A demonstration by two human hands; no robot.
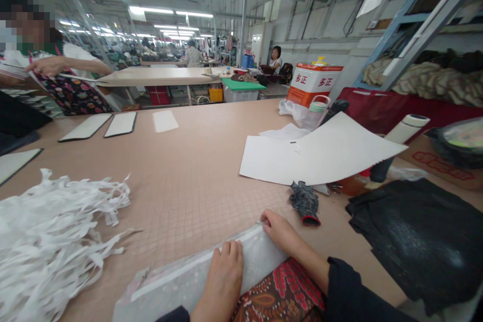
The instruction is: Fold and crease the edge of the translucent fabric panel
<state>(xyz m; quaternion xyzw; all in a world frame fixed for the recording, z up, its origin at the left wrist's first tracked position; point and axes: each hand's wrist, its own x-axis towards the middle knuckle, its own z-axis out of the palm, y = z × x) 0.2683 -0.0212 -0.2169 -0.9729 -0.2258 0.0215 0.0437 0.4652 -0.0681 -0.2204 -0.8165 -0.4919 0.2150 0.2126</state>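
Note:
A long whitish translucent sheet (184,282) lies along the table's near edge, with a white strip along its far side. My left hand (224,274) lies flat on the sheet near its middle, fingers pointing away from me. At the sheet's right end, my right hand (277,229) has its fingers closed at the far corner, pinching the edge. A patterned red and brown cloth (283,292) shows below the sheet between my forearms.
White strips (56,241) are heaped at left. A grey glove (305,204), large white sheet (302,156) and black sheets (418,236) lie at right. Pale panels (88,127) lie at far left, where a person (68,80) stands. A bottle (405,128) is at right.

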